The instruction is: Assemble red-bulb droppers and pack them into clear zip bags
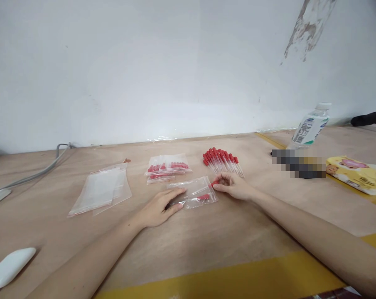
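Observation:
A clear zip bag point(192, 189) lies flat in the middle, with one red-bulbed dropper point(203, 197) inside it. My left hand point(161, 207) grips the bag's left end, its fingers on the far side and its thumb near the front edge. At the bag's right end, my right hand point(233, 185) pinches another dropper point(214, 182) by its red bulb; much of that dropper is hard to make out through the plastic. Just beyond my right hand, a fan of several droppers point(220, 160) with red bulbs and clear stems rests on the table.
Filled bags point(168, 168) with red bulbs showing lie behind my left hand. Flat clear bags point(102, 189) are stacked to the left. A bottle point(310, 126) and a yellow packet point(357, 173) stand right; a white object point(11, 268) and grey cable point(38, 176) are left.

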Action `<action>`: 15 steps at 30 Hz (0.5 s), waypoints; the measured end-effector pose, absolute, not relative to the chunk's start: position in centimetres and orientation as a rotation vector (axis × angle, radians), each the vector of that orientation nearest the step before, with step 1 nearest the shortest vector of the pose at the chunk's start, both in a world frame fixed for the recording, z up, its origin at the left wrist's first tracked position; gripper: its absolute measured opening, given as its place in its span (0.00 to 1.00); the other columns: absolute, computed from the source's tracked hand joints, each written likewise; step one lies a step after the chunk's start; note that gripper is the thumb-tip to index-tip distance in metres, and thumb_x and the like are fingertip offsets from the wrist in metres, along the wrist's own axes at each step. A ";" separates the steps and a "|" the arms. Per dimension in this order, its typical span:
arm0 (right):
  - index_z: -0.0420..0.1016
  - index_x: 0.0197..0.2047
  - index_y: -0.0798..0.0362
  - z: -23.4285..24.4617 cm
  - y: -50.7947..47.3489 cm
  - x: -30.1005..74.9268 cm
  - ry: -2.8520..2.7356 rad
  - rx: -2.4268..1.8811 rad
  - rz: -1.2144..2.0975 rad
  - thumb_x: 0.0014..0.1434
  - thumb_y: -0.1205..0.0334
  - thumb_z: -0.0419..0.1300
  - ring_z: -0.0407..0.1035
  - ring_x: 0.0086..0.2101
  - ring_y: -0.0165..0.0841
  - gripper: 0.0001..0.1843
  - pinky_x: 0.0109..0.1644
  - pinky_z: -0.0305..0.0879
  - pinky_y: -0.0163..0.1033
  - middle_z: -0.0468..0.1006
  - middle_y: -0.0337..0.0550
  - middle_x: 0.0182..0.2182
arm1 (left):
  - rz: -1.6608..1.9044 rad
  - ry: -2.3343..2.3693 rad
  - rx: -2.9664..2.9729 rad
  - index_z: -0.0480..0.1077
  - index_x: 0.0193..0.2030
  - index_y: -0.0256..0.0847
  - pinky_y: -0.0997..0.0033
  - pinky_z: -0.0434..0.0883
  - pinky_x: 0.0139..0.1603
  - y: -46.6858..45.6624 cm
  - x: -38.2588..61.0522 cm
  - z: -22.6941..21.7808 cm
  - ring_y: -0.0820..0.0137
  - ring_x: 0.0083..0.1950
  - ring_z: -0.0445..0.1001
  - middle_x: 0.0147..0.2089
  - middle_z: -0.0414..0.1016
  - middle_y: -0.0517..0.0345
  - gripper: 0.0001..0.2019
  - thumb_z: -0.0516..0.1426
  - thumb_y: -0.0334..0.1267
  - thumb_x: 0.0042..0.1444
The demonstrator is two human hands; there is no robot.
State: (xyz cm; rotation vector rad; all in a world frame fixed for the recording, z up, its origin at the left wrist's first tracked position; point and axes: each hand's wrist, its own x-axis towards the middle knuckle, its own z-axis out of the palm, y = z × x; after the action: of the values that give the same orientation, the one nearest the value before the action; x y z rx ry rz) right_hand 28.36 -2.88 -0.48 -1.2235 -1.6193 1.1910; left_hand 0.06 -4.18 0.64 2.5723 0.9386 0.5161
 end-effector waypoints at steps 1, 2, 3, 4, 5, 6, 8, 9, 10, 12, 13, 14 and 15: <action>0.71 0.29 0.55 -0.4 -2.8 28.7 -1.752 -1.231 1.109 0.43 0.58 0.65 0.60 0.21 0.25 0.11 0.25 0.57 0.31 0.67 0.33 0.19 | 0.516 0.939 2.575 0.59 0.60 0.45 0.58 0.64 0.58 -4.2 0.1 0.6 0.63 0.59 0.64 0.60 0.64 0.53 0.21 0.49 0.43 0.61; 0.74 0.28 0.55 -0.4 -2.6 29.0 -1.851 -1.223 1.047 0.43 0.57 0.66 0.59 0.21 0.24 0.11 0.24 0.56 0.31 0.67 0.33 0.19 | 0.518 0.939 2.578 0.59 0.60 0.45 0.58 0.64 0.58 -4.2 0.1 0.6 0.62 0.58 0.65 0.60 0.64 0.53 0.21 0.49 0.43 0.61; 0.75 0.28 0.55 -0.4 -2.5 29.1 -1.917 -1.203 1.015 0.43 0.56 0.66 0.59 0.21 0.24 0.12 0.25 0.56 0.31 0.69 0.34 0.20 | 0.521 0.937 2.582 0.59 0.60 0.45 0.58 0.64 0.58 -4.2 0.1 0.6 0.62 0.58 0.65 0.60 0.64 0.53 0.21 0.49 0.43 0.61; 0.76 0.29 0.55 -0.4 -2.5 28.9 -1.951 -1.177 1.015 0.44 0.55 0.65 0.60 0.22 0.25 0.12 0.26 0.56 0.32 0.71 0.36 0.21 | 0.525 0.933 2.585 0.59 0.60 0.45 0.57 0.64 0.57 -4.2 0.1 0.6 0.62 0.58 0.65 0.59 0.65 0.53 0.21 0.49 0.43 0.61; 0.77 0.29 0.55 -0.6 -2.4 28.7 -1.951 -1.155 1.038 0.44 0.54 0.65 0.61 0.23 0.25 0.13 0.26 0.57 0.32 0.72 0.37 0.22 | 0.530 0.929 2.588 0.59 0.60 0.45 0.57 0.64 0.57 -4.1 0.1 0.6 0.62 0.58 0.65 0.59 0.65 0.52 0.21 0.50 0.43 0.60; 0.77 0.29 0.55 -0.8 -2.4 28.3 -1.921 -1.146 1.071 0.44 0.53 0.65 0.62 0.23 0.26 0.14 0.26 0.57 0.32 0.73 0.37 0.22 | 0.532 0.924 2.589 0.60 0.60 0.45 0.57 0.65 0.57 -4.1 0.1 0.6 0.61 0.58 0.65 0.59 0.65 0.52 0.20 0.50 0.43 0.60; 0.76 0.27 0.56 -1.2 -2.3 27.4 -1.815 -1.181 1.114 0.40 0.52 0.67 0.62 0.22 0.26 0.16 0.25 0.57 0.32 0.73 0.38 0.21 | 0.539 0.914 2.591 0.60 0.59 0.45 0.56 0.65 0.57 -4.1 0.2 0.7 0.61 0.57 0.66 0.59 0.65 0.52 0.20 0.50 0.43 0.60; 0.76 0.26 0.57 -1.5 -2.3 27.0 -1.759 -1.216 1.110 0.39 0.51 0.67 0.62 0.21 0.26 0.17 0.24 0.56 0.32 0.72 0.38 0.20 | 0.542 0.911 2.591 0.60 0.59 0.45 0.56 0.65 0.57 -4.1 0.2 0.7 0.61 0.57 0.66 0.59 0.65 0.52 0.20 0.50 0.42 0.60; 0.75 0.25 0.57 -1.6 -2.4 26.7 -1.722 -1.246 1.082 0.38 0.51 0.67 0.62 0.21 0.27 0.17 0.23 0.56 0.32 0.72 0.38 0.19 | 0.542 0.911 2.592 0.60 0.59 0.45 0.56 0.65 0.57 -4.1 0.2 0.7 0.62 0.57 0.66 0.59 0.65 0.52 0.20 0.50 0.42 0.60; 0.75 0.24 0.57 -1.7 -2.4 26.4 -1.762 -1.244 0.973 0.43 0.50 0.65 0.63 0.22 0.28 0.16 0.25 0.57 0.32 0.73 0.40 0.21 | 0.539 0.913 2.595 0.60 0.60 0.44 0.56 0.65 0.57 -4.2 0.2 0.8 0.62 0.58 0.65 0.59 0.65 0.52 0.20 0.50 0.42 0.60; 0.76 0.25 0.56 -1.7 -2.5 26.4 -1.837 -1.206 0.914 0.47 0.51 0.62 0.64 0.24 0.28 0.15 0.26 0.58 0.32 0.74 0.40 0.23 | 0.539 0.911 2.597 0.60 0.60 0.44 0.56 0.65 0.57 -4.1 0.2 0.8 0.62 0.58 0.65 0.59 0.65 0.52 0.21 0.50 0.42 0.60; 0.77 0.26 0.55 -1.6 -2.6 26.6 -1.933 -1.151 0.873 0.50 0.52 0.59 0.65 0.25 0.29 0.14 0.28 0.59 0.33 0.75 0.41 0.24 | 0.537 0.904 2.601 0.61 0.59 0.44 0.56 0.64 0.57 -4.1 0.2 0.7 0.62 0.58 0.65 0.59 0.66 0.53 0.20 0.51 0.42 0.60; 0.77 0.27 0.55 -1.4 -2.6 26.8 -2.026 -1.097 0.857 0.53 0.54 0.56 0.66 0.27 0.29 0.14 0.29 0.60 0.33 0.76 0.41 0.26 | 0.536 0.890 2.606 0.61 0.59 0.44 0.57 0.64 0.58 -4.1 0.2 0.7 0.62 0.58 0.65 0.58 0.66 0.53 0.20 0.50 0.42 0.60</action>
State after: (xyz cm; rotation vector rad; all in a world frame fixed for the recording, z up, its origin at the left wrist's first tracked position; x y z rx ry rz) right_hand 26.79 -2.56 -1.44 -1.0967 -2.0263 0.8575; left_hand 0.22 -4.09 0.69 2.6059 0.8903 0.5361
